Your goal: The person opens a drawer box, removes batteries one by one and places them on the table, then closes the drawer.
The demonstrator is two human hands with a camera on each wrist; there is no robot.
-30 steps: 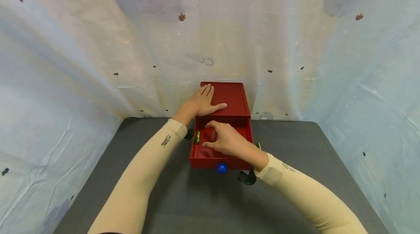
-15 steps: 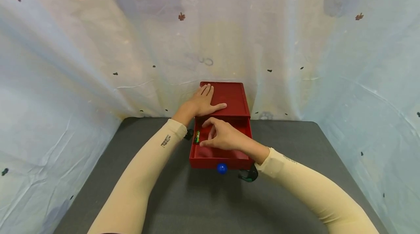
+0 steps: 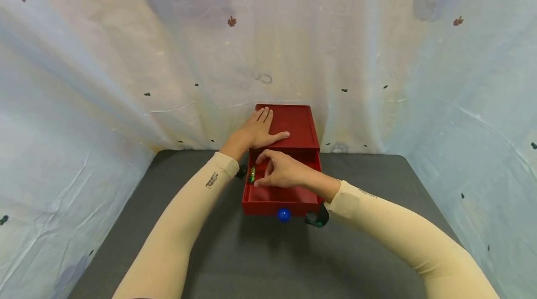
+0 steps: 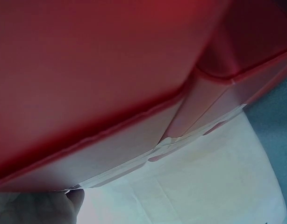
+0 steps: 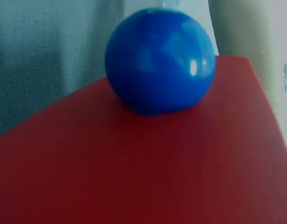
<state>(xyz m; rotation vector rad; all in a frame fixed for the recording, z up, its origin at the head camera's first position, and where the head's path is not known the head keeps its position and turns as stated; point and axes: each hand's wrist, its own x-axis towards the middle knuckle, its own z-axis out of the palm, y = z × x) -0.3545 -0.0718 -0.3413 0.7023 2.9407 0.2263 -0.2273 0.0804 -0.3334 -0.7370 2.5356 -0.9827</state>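
Note:
A red box (image 3: 295, 124) stands at the back of the table with its drawer (image 3: 268, 208) pulled out. My left hand (image 3: 257, 132) rests on the box top, fingers and thumb spread. Inside the drawer, by its left wall, lies a small, shiny green object (image 3: 251, 175), too small to identify. My right hand (image 3: 283, 171) is over the drawer, thumb and forefinger curved and apart on the right of that object, with nothing visible between them. A round blue knob (image 3: 284, 215) sits on the drawer front; the right wrist view shows this knob (image 5: 160, 60) up close.
The dark grey table (image 3: 251, 257) runs around the box. A pale plastic curtain (image 3: 268, 57) with leaf marks hangs behind and at both sides. A black strap (image 3: 318, 217) hangs at my right wrist, near the drawer's front right corner.
My right hand has shifted slightly left inside the drawer, closer to the small green object, and its thumb and forefinger have come a little nearer together. The left hand stays put.

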